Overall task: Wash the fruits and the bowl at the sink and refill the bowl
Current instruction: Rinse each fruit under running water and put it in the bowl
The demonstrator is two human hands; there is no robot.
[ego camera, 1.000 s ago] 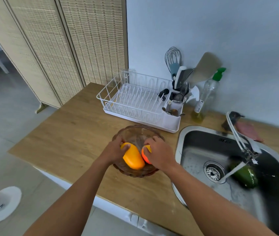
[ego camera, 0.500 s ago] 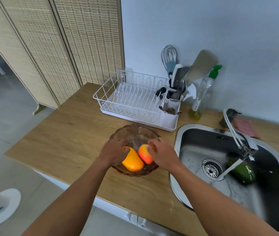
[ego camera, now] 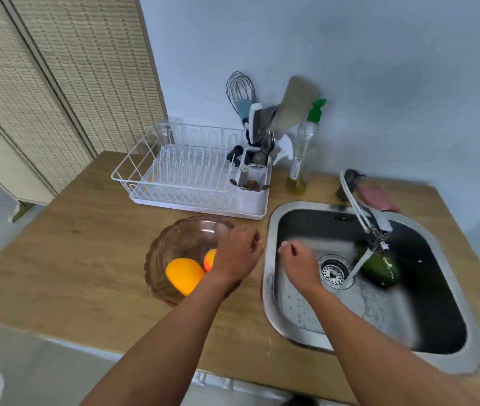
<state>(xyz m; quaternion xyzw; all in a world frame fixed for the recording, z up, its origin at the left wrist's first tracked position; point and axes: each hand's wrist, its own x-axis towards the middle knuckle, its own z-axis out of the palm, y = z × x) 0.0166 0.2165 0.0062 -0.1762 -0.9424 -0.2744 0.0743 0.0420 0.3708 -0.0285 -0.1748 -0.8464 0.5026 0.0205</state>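
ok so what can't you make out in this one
Head view only.
The small fruit in the bowl: mostly behind the left hand.
The left hand and right hand: blurred, backs to the camera, so grip unclear.
The avocado: left end behind the tap and its water.
The cutlery in the rack: too small and crowded to name.

Yellow fruit (ego camera: 184, 275) in bowl (ego camera: 156, 253), avocado (ego camera: 379, 269) in sink (ego camera: 423, 317)

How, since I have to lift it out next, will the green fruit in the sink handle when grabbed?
Probably slippery: the green fruit lies in the wet sink beside running water. Its rounded, elongated shape would likely roll or slide if nudged. It looks solid, so probably stiff and fairly heavy for its size.
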